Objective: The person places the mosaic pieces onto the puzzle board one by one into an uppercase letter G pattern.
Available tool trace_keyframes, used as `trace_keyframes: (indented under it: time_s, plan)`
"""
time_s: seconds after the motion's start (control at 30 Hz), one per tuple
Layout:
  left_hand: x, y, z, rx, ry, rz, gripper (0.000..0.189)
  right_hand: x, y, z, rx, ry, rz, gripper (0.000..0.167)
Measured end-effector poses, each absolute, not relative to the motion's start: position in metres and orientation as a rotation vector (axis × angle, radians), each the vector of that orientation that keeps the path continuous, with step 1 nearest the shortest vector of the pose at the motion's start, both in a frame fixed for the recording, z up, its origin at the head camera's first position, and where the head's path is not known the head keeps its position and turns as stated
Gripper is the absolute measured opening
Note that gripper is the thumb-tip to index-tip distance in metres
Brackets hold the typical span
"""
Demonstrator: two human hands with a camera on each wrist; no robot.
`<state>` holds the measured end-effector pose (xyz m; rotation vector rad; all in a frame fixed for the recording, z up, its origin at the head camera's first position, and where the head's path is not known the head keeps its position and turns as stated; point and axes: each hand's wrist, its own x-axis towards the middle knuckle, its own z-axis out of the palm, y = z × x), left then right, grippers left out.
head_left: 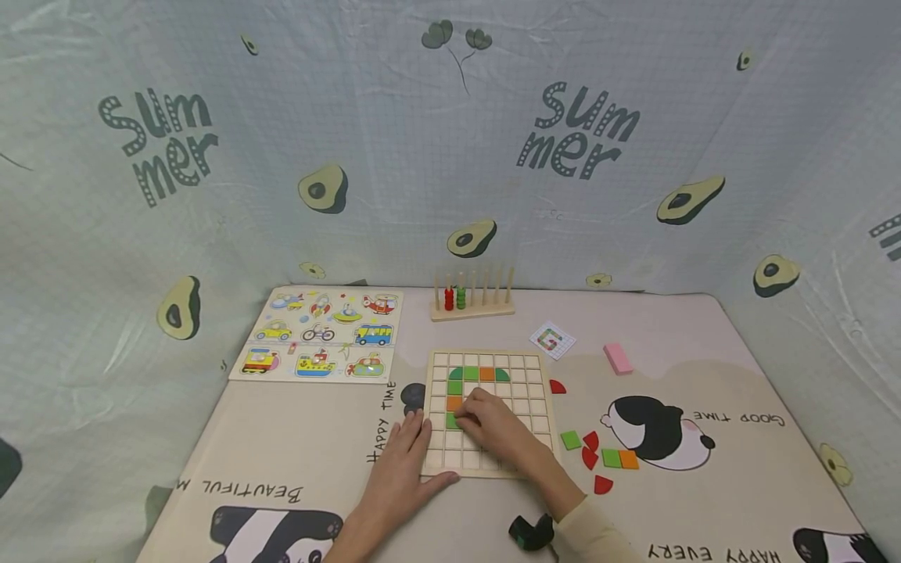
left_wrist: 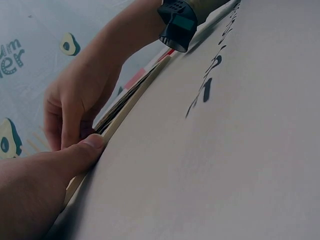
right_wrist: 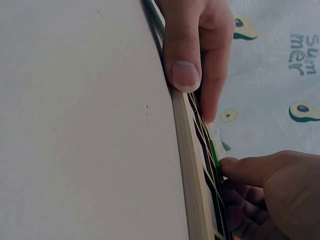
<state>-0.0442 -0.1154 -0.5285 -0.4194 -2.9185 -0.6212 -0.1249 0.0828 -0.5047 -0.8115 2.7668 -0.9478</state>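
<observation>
On the grid board [head_left: 522,408], a right hand [head_left: 495,426] pinches a green tile [head_left: 450,422] toward the left side, a left hand [head_left: 403,461] spreads across the near-left corner, and a crooked release could tilt the tile.

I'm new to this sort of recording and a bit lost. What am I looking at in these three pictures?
There's no robot here: a person works with two bare hands. The wide picture comes from a camera on the head, looking forward and down. The other two come from wrist cameras; the black device on the right wrist is probably one.

On the table lie a gridded wooden board with some green and orange tiles, a picture board, a pegged stand, a pattern card, a pink block and loose pieces.

The left hand rests at the gridded board's edge. The right hand's fingertips touch a green square; whether they pinch it isn't clear.
</observation>
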Motion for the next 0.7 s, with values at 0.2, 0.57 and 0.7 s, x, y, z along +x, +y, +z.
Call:
trace_keyframes:
  time_s: [0.2, 0.57, 0.7]
  plan:
    - [-0.045, -0.115, -0.528, -0.414, -2.916, -0.607, 0.093, -0.126, 0.085, -0.506, -0.768, 2.811, -0.940, 0.014]
    - [-0.044, -0.116, -0.528, -0.406, -2.940, -0.633, 0.093, -0.130, 0.105, -0.498, -0.632, 2.853, -1.047, 0.015]
    - [-0.044, -0.115, -0.529, -0.402, -2.935, -0.628, 0.093, -0.132, 0.114, -0.497, -0.595, 2.869, -1.067, 0.016]
